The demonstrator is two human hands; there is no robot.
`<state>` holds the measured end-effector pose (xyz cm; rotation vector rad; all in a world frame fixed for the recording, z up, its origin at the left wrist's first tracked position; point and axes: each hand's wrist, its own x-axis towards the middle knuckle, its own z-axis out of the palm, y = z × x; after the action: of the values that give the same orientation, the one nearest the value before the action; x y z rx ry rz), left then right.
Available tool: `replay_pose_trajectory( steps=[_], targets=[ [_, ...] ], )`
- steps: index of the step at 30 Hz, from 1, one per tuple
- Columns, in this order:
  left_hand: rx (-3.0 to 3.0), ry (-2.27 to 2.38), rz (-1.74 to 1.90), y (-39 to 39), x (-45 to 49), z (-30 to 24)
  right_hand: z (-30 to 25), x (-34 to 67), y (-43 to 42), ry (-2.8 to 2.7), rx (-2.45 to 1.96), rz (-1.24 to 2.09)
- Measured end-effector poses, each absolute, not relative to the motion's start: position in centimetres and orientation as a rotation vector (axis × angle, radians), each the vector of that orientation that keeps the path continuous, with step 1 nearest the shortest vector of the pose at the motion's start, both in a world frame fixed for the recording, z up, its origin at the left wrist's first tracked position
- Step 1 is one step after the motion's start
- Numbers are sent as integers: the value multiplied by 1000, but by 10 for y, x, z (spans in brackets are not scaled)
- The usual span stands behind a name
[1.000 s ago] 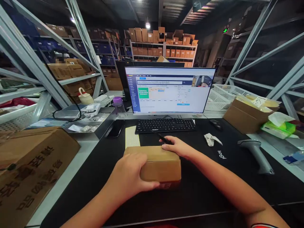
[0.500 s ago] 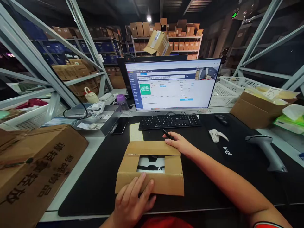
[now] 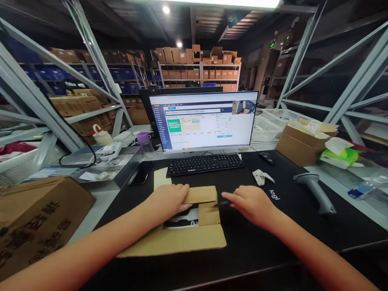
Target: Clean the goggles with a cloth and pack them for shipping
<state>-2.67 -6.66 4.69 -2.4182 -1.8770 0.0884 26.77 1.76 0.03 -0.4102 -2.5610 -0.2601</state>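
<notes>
Cardboard box flap [image 3: 200,195], left grip [image 3: 166,201] open on it, right grip [image 3: 250,206] clenching pen [image 3: 222,204]

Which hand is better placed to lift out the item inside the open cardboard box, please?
Left, probably: the left hand rests on the cardboard flap, close beside the boxed item, while the right hand is occupied with a black pen.

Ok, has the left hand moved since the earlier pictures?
Yes: the left hand has moved forward, closer to the black keyboard, from the near edge of the opened cardboard mailer to its far flap.
</notes>
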Motion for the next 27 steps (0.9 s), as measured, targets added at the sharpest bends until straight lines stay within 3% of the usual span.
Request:
replay_pose_trajectory(
  steps=[7, 12, 18, 22, 27],
  targets=[
    [-2411, -1772, 23, -76, -36, 31, -5, 279, 41, -2574, -576, -671],
    [-2356, -1881, 73, -81, -40, 49, -6, 285, 73, -2449, -804, -506],
    [-1954, -2652, 80, -111, -59, 92, -15, 309, 67, -2308, -920, -198],
    [-1705, -3171, 80, -121, -67, 95, -8, 302, 32, -2196, -868, -190],
    [-1648, -3293, -68, -116, -69, 85, -2, 256, -59, -2489, -301, -294]
  ],
)
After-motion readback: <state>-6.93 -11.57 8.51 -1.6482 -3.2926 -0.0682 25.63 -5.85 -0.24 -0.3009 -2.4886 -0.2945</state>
